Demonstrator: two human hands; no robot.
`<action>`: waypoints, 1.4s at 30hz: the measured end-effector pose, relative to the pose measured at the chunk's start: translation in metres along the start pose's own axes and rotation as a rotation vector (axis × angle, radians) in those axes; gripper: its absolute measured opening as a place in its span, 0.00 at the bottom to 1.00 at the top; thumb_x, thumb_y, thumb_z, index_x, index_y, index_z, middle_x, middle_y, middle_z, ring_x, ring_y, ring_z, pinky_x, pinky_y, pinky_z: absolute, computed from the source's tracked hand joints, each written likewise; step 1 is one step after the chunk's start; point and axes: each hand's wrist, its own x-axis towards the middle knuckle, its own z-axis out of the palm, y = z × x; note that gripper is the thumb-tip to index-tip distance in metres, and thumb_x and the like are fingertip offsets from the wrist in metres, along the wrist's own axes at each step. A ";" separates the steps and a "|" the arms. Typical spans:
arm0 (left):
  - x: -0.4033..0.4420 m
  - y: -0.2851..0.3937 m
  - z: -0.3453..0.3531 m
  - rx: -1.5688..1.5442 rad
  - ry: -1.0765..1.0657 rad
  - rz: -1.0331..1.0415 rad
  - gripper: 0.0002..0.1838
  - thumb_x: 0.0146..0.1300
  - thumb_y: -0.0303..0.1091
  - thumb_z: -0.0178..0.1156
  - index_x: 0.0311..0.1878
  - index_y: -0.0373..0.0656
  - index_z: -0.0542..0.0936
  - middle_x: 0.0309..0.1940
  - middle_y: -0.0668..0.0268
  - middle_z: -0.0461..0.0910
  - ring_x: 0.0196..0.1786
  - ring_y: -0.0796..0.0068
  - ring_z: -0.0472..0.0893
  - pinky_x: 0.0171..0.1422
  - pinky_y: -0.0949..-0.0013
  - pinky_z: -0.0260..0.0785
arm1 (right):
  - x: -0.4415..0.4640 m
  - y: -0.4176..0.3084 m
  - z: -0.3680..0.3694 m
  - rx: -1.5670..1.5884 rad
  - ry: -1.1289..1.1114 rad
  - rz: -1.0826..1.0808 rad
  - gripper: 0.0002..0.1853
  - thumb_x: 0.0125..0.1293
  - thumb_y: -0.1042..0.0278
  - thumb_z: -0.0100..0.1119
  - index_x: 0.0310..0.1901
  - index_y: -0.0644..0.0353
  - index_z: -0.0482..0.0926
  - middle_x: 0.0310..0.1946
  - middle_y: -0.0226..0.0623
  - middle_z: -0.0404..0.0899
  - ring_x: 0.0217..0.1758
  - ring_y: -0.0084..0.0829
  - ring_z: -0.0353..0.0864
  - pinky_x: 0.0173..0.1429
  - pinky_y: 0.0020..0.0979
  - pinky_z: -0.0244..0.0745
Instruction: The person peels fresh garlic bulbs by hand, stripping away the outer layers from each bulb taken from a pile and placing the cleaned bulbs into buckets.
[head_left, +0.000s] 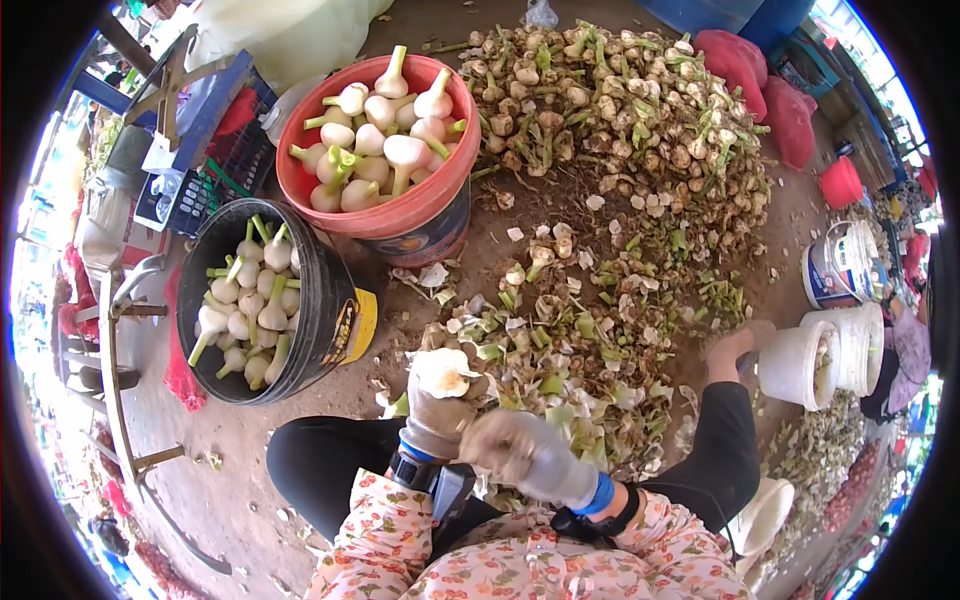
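My left hand (pixel 437 418), in a dirty grey glove, is closed around a white garlic bulb (pixel 443 373), which faces upward in front of my knees. Close beside it on the right, my gloved right hand (pixel 525 455) is curled and blurred by motion; whatever its fingers hold is hidden. Under and beyond both hands lies a litter of peeled garlic skins and cut green stalks (pixel 575 385). Farther off rises a big heap of unpeeled garlic (pixel 620 110) with brown, dirty skins.
To the left stand a red tub (pixel 292 165) and a black bucket (pixel 345 300), both holding clean white garlic bulbs. White buckets (pixel 790 368) are at the right, with a bare foot (pixel 738 345) near them. Red sacks (pixel 790 120) lie behind. A metal frame (pixel 115 400) stands far left.
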 end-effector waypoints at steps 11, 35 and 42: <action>0.014 0.006 0.003 0.713 0.267 0.215 0.14 0.68 0.43 0.43 0.31 0.47 0.71 0.22 0.69 0.69 0.20 0.73 0.66 0.24 0.71 0.60 | 0.025 0.008 -0.012 -0.376 -0.227 -0.322 0.11 0.56 0.74 0.61 0.42 0.54 0.78 0.34 0.39 0.77 0.33 0.43 0.77 0.35 0.38 0.71; 0.054 -0.013 0.057 0.601 0.546 -0.200 0.23 0.61 0.34 0.57 0.59 0.37 0.69 0.43 0.60 0.78 0.45 0.69 0.78 0.48 0.67 0.71 | 0.124 0.206 -0.222 -0.627 0.446 0.528 0.34 0.56 0.60 0.66 0.62 0.62 0.64 0.43 0.53 0.80 0.48 0.47 0.80 0.53 0.37 0.72; 0.050 -0.047 0.012 1.167 0.188 0.173 0.35 0.52 0.20 0.63 0.65 0.35 0.61 0.57 0.58 0.70 0.54 0.73 0.74 0.60 0.70 0.68 | 0.038 0.110 -0.076 0.629 0.401 0.371 0.32 0.70 0.57 0.53 0.66 0.71 0.57 0.56 0.39 0.70 0.56 0.23 0.72 0.60 0.20 0.68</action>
